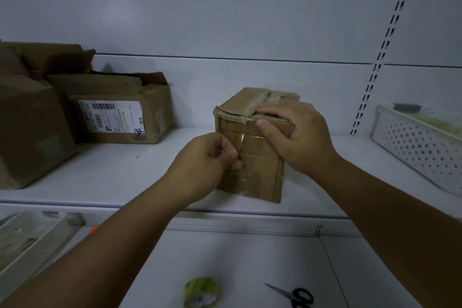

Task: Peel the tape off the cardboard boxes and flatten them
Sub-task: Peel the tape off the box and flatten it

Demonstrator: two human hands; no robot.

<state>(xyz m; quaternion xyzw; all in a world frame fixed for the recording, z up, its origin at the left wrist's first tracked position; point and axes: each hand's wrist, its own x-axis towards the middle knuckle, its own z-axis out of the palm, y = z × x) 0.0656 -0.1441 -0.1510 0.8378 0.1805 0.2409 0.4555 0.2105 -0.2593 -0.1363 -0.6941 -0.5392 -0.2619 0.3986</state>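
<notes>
Left hand (207, 157) pinches the tape (243, 137) as right hand (295, 132) clamps the box (260, 165); a slow, low pull should peel cleanly.

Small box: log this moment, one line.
left hand pinches clear tape | right hand holds small box | box upright on shelf
</notes>
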